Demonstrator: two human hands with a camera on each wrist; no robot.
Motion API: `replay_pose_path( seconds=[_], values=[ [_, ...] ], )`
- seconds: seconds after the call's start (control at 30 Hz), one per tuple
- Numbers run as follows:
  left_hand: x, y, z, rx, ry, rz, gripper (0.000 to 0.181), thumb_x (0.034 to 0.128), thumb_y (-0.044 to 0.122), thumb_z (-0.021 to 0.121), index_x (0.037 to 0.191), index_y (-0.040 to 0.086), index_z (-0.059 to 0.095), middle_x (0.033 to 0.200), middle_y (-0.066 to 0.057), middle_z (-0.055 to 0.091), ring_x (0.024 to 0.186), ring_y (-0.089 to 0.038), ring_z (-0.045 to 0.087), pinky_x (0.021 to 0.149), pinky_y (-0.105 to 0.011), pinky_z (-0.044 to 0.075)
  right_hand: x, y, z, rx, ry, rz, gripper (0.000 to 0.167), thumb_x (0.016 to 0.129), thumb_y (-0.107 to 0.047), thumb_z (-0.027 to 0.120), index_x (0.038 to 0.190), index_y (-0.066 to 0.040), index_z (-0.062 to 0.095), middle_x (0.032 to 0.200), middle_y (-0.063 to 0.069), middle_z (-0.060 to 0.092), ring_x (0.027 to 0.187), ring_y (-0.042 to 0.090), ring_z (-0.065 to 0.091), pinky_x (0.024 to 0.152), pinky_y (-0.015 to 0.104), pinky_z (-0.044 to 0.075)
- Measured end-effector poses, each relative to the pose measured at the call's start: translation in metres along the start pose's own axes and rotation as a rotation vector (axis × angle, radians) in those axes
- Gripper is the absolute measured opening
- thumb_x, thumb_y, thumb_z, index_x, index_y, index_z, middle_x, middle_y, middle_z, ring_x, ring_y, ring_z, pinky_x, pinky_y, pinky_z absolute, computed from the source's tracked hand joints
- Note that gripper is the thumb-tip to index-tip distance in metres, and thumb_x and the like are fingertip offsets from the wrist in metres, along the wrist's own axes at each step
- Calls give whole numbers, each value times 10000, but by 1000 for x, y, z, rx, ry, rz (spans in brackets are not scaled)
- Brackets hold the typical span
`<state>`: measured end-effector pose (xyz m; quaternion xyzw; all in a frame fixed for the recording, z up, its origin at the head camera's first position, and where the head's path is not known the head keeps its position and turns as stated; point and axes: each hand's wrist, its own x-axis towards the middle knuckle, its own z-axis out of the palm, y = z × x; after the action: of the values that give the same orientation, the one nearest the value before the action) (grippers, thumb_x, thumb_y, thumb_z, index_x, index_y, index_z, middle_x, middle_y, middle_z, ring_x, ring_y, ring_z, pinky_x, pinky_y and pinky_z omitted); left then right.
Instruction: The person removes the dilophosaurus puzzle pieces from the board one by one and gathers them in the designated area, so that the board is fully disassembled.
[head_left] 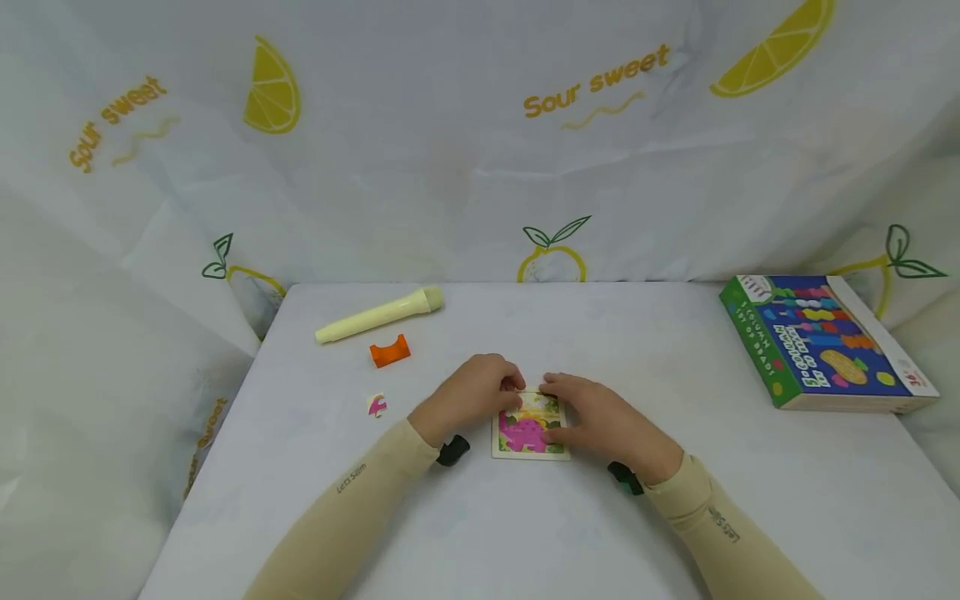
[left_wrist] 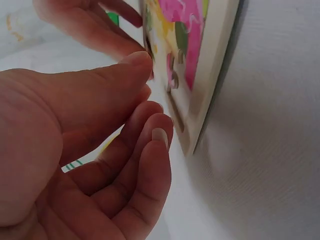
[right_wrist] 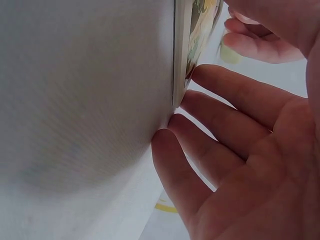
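Observation:
A small square jigsaw puzzle (head_left: pixel 527 437) in a pale frame lies on the table, showing a pink dinosaur. My left hand (head_left: pixel 480 389) is at its upper left, thumb and fingertips bent close together over the board. In the left wrist view, the thumb tip is beside raised, pink-edged puzzle pieces (left_wrist: pixel 172 75) and a bare patch of backing; whether the fingers pinch a piece is hidden. My right hand (head_left: pixel 611 421) rests at the board's right side, thumb on the picture. Its fingers (right_wrist: pixel 225 85) extend loosely along the board's edge. A loose pink-and-white puzzle piece (head_left: pixel 377 406) lies to the left.
Behind the loose piece are an orange curved block (head_left: pixel 390 351) and a pale yellow stick (head_left: pixel 380 315). A colourful bead-set box (head_left: pixel 828 342) occupies the table's back right. A white lemon-print cloth (head_left: pixel 450 167) hangs along the back.

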<state>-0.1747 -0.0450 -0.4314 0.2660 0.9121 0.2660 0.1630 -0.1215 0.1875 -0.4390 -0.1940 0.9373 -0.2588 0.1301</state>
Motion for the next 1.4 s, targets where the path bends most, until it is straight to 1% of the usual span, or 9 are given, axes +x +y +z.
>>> replay_pose_path(
  seconds=[0.17, 0.33, 0.47, 0.57, 0.73, 1.1, 1.23, 1.4],
  values=[
    [-3, 2, 3, 34, -21, -25, 180, 1011, 235, 781, 1157, 132, 797, 1035, 32, 702, 947, -127, 605, 898, -287, 540, 3, -3, 2, -8, 2, 12, 711, 917, -359, 879, 1503, -47, 623, 1640, 133, 543, 1536, 400, 491, 1214, 586, 443],
    [-4, 3, 7, 50, -11, 5, 188, 1011, 224, 779, 1161, 112, 795, 1052, 8, 712, 938, -125, 603, 899, -285, 548, 0, -5, 2, -11, 8, 52, 665, 915, -348, 881, 1475, -66, 660, 1614, 133, 574, 1511, 409, 520, 1199, 581, 460],
    [-3, 3, 12, 52, -12, 27, 192, 1012, 214, 777, 1168, 102, 791, 1043, -2, 704, 921, -121, 602, 891, -273, 549, -4, -7, 2, -12, 2, 91, 632, 897, -361, 895, 1435, -90, 702, 1592, 132, 597, 1487, 418, 544, 1177, 578, 482],
    [-4, 4, 14, 53, -8, 20, 190, 1011, 215, 781, 1172, 114, 790, 1041, 4, 697, 922, -112, 599, 892, -273, 549, -6, -7, 1, -19, 4, 79, 622, 893, -360, 901, 1423, -94, 713, 1582, 135, 606, 1468, 418, 565, 1160, 573, 499],
    [-4, 3, 15, 51, 16, 11, 208, 1005, 232, 792, 1185, 126, 790, 1055, -7, 692, 940, -122, 600, 903, -288, 549, -2, -5, -1, -39, 11, 39, 616, 893, -352, 902, 1415, -82, 716, 1569, 142, 617, 1448, 416, 587, 1148, 569, 510],
    [-4, 5, 14, 50, -1, -1, 320, 973, 307, 832, 1231, 125, 778, 1100, -6, 684, 957, -119, 602, 926, -292, 554, -1, -6, -3, -22, 8, 47, 624, 889, -350, 907, 1416, -78, 714, 1581, 142, 605, 1467, 418, 567, 1163, 579, 494],
    [-5, 6, 14, 47, -9, -16, 361, 952, 340, 855, 1223, 119, 768, 1113, -10, 669, 959, -122, 595, 931, -296, 552, 0, -6, -2, -15, 2, 52, 621, 888, -339, 909, 1415, -76, 714, 1586, 134, 602, 1468, 412, 566, 1164, 574, 496],
    [-3, 5, 15, 49, 1, -18, 370, 940, 357, 865, 1207, 124, 759, 1115, -1, 639, 955, -118, 583, 927, -283, 548, 0, -5, -1, -32, 0, 56, 621, 888, -336, 909, 1418, -78, 713, 1589, 131, 600, 1460, 413, 573, 1157, 572, 502]
  ],
)
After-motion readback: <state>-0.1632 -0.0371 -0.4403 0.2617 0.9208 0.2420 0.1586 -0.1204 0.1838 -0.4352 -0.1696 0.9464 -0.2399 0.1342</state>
